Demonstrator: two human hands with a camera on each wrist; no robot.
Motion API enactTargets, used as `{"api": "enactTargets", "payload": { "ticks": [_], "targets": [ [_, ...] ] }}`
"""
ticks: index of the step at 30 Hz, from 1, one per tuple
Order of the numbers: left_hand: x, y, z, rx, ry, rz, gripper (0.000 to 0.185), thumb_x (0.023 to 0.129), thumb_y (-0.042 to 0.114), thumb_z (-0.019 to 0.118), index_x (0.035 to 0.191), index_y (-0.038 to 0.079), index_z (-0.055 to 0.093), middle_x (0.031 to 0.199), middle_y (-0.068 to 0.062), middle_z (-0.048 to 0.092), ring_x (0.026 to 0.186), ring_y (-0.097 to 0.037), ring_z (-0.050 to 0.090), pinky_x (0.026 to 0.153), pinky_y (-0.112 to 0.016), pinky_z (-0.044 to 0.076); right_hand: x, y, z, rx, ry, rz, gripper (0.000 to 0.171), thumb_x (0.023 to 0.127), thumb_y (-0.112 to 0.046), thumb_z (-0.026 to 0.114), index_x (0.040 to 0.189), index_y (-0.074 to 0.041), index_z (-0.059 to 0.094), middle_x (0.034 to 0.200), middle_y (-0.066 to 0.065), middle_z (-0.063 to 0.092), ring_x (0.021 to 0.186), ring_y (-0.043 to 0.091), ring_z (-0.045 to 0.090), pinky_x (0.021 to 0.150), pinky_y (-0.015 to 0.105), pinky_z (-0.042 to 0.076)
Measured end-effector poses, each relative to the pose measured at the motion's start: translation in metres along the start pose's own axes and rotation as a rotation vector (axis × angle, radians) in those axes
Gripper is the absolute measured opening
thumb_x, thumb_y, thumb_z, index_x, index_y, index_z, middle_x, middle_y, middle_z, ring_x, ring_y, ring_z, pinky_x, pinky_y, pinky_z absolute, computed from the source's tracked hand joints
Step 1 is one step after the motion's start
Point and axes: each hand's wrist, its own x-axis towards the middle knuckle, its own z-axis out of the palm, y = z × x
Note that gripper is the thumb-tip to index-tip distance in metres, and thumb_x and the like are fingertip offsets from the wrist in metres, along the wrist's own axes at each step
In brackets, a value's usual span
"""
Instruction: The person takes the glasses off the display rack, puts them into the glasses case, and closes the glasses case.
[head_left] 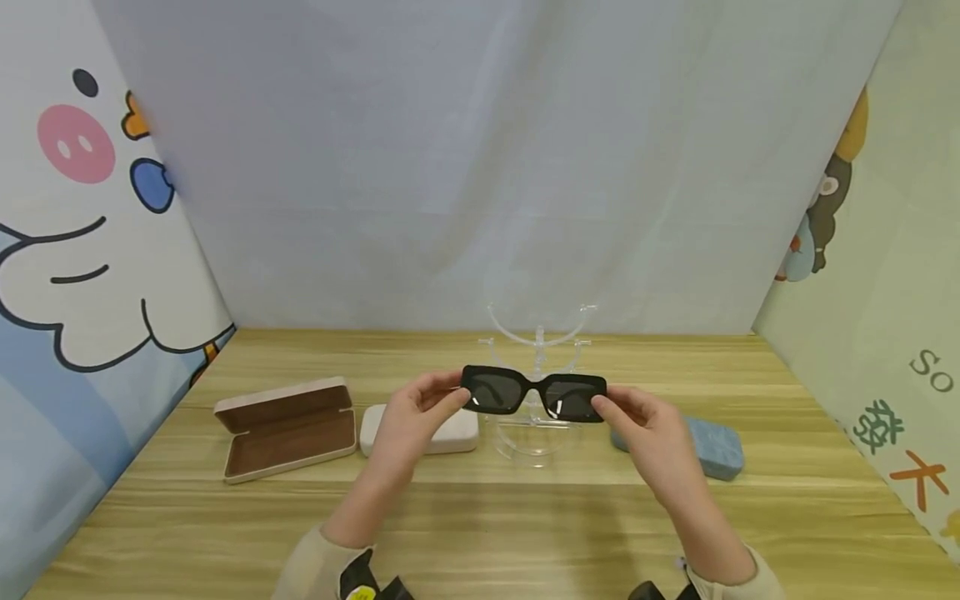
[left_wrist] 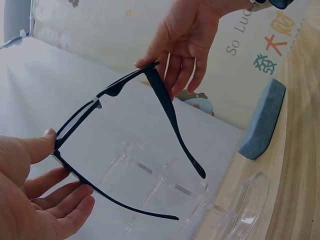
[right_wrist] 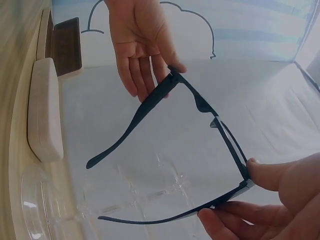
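Black rectangular sunglasses (head_left: 573, 398) are held up in front of a clear plastic glasses stand (head_left: 538, 454), with dark lenses and both temples unfolded toward the stand. My left hand (head_left: 408, 421) pinches the left end of the frame between thumb and fingers. At the opposite end, my right hand (head_left: 651, 433) pinches the other corner the same way. The left wrist view shows the temples (left_wrist: 167, 115) spread apart above the stand (left_wrist: 165, 175). Part of the stand is hidden behind the sunglasses in the head view.
An open glasses case (head_left: 292, 437) with a brown lining lies at the left. Beside it sits a closed white case (head_left: 453, 433), partly behind my left hand. A blue case (head_left: 716, 447) is at the right, partly covered by my right hand. All rest on a wood-grain table (head_left: 480, 533).
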Motion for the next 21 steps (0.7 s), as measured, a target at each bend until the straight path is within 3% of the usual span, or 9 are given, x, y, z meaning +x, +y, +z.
{"api": "enactTargets", "payload": {
  "ticks": [12, 21],
  "targets": [
    [-0.002, 0.006, -0.007, -0.015, -0.011, -0.046, 0.031, 0.083, 0.014, 0.066, 0.113, 0.006, 0.061, 0.107, -0.007, 0.063, 0.098, -0.014, 0.059, 0.095, -0.037, 0.042, 0.0, 0.002, 0.006, 0.056, 0.012, -0.026, 0.051, 0.087, -0.041, 0.057, 0.121, -0.003, 0.057, 0.123, 0.013, 0.057, 0.114, 0.024, 0.052, 0.094, 0.042, 0.043],
    [-0.001, 0.004, -0.009, -0.013, -0.028, -0.035, 0.03, 0.084, 0.012, 0.064, 0.112, 0.002, 0.06, 0.101, -0.005, 0.063, 0.093, -0.013, 0.059, 0.093, -0.036, 0.043, 0.002, 0.003, 0.011, 0.144, -0.007, -0.019, 0.046, 0.088, -0.033, 0.059, 0.121, 0.0, 0.056, 0.124, 0.015, 0.055, 0.115, 0.024, 0.049, 0.097, 0.043, 0.04]
  ]
}}
